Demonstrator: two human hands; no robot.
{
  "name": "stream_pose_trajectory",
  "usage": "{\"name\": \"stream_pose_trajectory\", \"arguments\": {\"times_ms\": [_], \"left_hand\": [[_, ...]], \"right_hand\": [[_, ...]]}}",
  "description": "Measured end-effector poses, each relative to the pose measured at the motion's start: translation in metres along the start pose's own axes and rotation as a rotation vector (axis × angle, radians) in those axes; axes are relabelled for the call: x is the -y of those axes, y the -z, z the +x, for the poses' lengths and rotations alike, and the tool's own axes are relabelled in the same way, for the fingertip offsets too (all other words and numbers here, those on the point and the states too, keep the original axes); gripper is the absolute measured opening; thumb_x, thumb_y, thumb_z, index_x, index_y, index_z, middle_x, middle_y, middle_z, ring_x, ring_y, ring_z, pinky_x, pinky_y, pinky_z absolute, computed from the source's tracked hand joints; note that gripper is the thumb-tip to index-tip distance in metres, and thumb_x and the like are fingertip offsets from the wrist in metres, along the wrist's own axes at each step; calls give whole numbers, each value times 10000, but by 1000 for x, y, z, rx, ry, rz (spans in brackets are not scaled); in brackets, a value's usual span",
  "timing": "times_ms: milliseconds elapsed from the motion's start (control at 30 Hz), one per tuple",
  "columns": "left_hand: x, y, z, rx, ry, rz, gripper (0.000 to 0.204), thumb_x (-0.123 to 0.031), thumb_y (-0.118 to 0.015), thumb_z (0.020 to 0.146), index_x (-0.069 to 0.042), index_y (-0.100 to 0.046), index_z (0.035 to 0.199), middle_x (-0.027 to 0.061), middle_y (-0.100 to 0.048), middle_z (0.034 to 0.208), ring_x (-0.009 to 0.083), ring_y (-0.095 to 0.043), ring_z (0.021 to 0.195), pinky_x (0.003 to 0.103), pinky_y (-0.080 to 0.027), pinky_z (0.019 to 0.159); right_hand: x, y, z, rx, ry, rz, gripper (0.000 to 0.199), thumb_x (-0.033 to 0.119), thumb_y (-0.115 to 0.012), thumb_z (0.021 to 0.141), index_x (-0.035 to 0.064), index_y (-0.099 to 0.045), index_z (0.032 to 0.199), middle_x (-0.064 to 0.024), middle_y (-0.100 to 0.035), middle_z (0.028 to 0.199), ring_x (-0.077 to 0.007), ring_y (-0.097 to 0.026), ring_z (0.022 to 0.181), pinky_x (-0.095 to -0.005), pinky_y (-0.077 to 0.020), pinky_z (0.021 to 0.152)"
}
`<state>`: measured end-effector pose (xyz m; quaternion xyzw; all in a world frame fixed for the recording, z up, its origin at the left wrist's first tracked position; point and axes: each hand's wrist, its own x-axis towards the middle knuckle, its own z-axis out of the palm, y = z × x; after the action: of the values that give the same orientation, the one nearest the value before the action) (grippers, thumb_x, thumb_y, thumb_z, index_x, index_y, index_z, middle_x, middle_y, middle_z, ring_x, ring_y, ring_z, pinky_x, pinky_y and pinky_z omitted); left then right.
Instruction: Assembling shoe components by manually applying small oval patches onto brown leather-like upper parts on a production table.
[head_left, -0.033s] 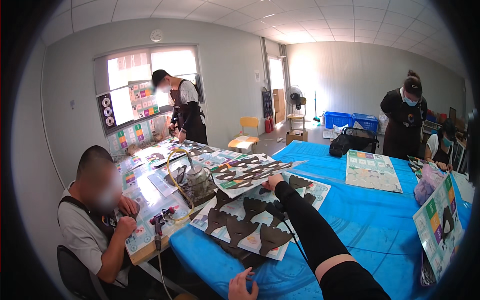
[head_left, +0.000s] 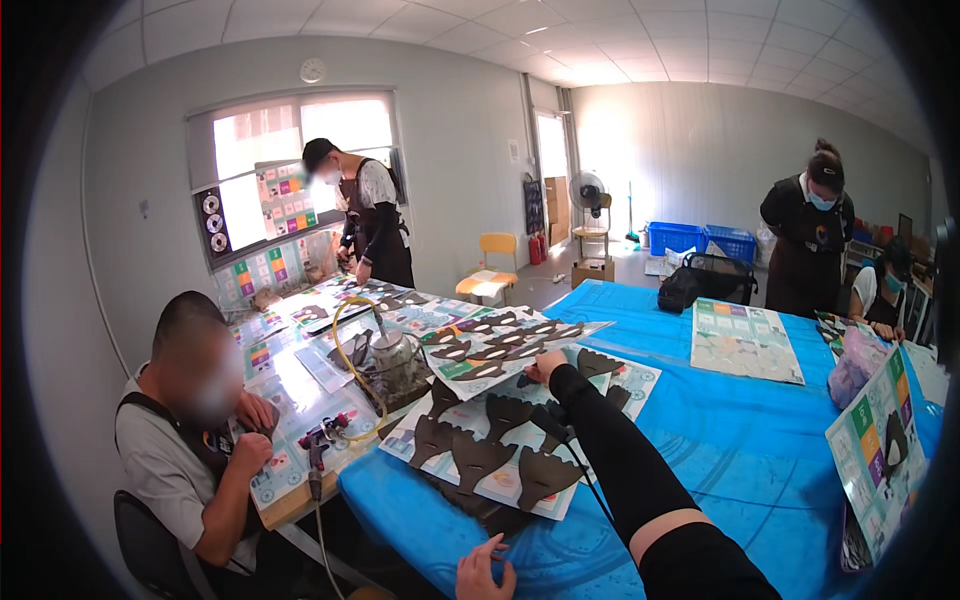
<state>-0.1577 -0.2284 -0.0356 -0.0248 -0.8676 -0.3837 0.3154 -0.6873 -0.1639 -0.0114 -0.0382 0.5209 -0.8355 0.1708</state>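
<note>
My right hand reaches forward, its fingers closed on the near right edge of a printed sheet. That sheet is raised at an angle and carries several dark flat pieces with pale oval gaps. Beneath it, a second printed sheet lies on the blue table cover. Broad dark-brown pieces with notched ends and small slits are spread over this lower sheet, and some are hidden by the raised one. Low in the picture, my left hand is empty, thumb and fingers apart, near the table's front edge.
On the adjoining table to the left are a spray gun with a hose and a metal canister. A person sits there; others stand farther off. A printed board leans at right, near a pinkish plastic bag.
</note>
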Motion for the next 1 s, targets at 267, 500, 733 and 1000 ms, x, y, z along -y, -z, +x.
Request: {"name": "stream_pose_trajectory", "arguments": {"times_ms": [267, 500, 733, 1000], "left_hand": [[9, 13, 5, 74, 102, 32, 547, -69, -587, 807, -54, -453, 1337, 154, -596, 1044, 345, -559, 920, 441, -437, 832], [17, 3, 11, 121, -178, 110, 528, -57, -557, 811, -41, -456, 1329, 184, -576, 1065, 349, -551, 934, 443, -425, 849], [6, 14, 6, 131, 0, 84, 485, 7, -513, 810, -39, -491, 1292, 142, -556, 944, 268, -533, 801, 366, -437, 730], [-25, 10, -17, -264, -450, 429, 377, -97, -556, 888, 22, -499, 1241, 190, -559, 1108, 332, -537, 985, 433, -423, 887]], "right_hand": [[-9, 12, -118, 167, 322, -739, 234, 185, -616, 905, -21, -583, 1011, -101, -643, 981, -216, -670, 867, -343, -571, 699], [94, 69, -473, 488, -148, -505, 351, 269, -529, 986, 39, -528, 1251, -79, -644, 1109, -168, -656, 952, -299, -529, 836], [-18, 74, -750, 593, -201, -678, 368, 341, -560, 958, 5, -617, 1096, -129, -667, 973, -211, -607, 910, -343, -488, 821], [-199, 106, -865, 80, -105, -929, 355, 272, -501, 937, -1, -567, 1155, -229, -628, 1041, -390, -593, 991, -447, -469, 849]]}}
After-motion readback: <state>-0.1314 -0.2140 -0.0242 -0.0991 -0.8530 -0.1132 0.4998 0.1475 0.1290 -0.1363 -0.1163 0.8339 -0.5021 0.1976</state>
